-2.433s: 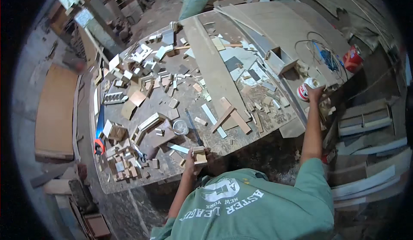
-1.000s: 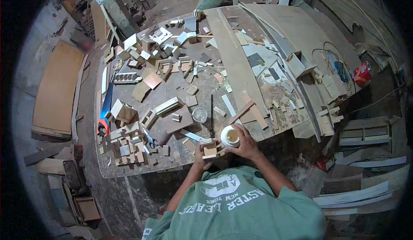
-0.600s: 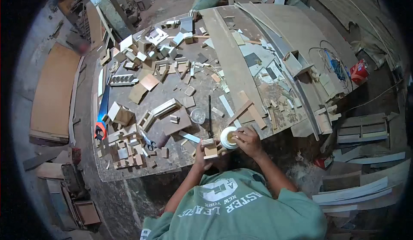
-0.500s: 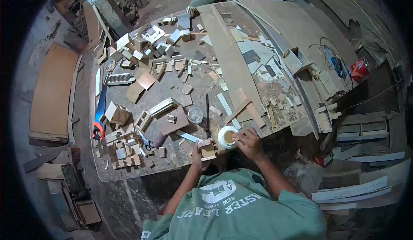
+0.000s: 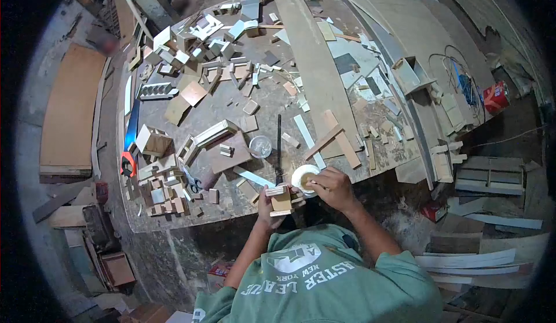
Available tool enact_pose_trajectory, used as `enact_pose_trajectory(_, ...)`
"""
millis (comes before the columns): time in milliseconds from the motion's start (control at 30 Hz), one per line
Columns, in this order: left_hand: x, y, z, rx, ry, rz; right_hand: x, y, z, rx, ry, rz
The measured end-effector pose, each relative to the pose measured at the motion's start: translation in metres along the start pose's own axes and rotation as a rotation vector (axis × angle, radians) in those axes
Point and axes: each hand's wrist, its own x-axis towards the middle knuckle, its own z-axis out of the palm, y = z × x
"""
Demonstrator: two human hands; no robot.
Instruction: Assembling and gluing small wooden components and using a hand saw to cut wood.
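Observation:
My left hand (image 5: 264,212) is closed around a small wooden box-like piece (image 5: 281,200) with pale strips along its edges, held at the table's near edge. Just right of it stands a round white tub (image 5: 297,176) with something tan inside. Over the tub's right side, my right hand (image 5: 336,188) has its fingers drawn together in a pinch. Whatever lies between those fingertips is too small or hidden to make out. A dark thin bar (image 5: 279,143) lies beyond the wooden piece, beside a clear plastic cup (image 5: 260,147).
Wooden offcuts and small boxes (image 5: 154,141) cover the table's left half. Scissors (image 5: 194,183) and an orange-handled saw (image 5: 128,162) lie at the left. A long board (image 5: 315,62) crosses the middle. Cables (image 5: 465,85) and a red box (image 5: 495,97) sit far right.
The view has shifted slightly. My right hand has moved a little left, farther over the white tub. My left hand still holds the wooden piece, now slightly nearer the tub.

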Motion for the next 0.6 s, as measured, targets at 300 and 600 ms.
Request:
enact_pose_trajectory(300,-0.007,-0.001,-0.014,0.024,-0.047,0.014,0.007,-0.011,0.008,-0.017,0.018,-0.074)
enact_pose_trajectory(600,-0.008,-0.025,-0.012,0.053,-0.095,0.057,0.011,-0.009,0.014,-0.027,-0.034,-0.077)
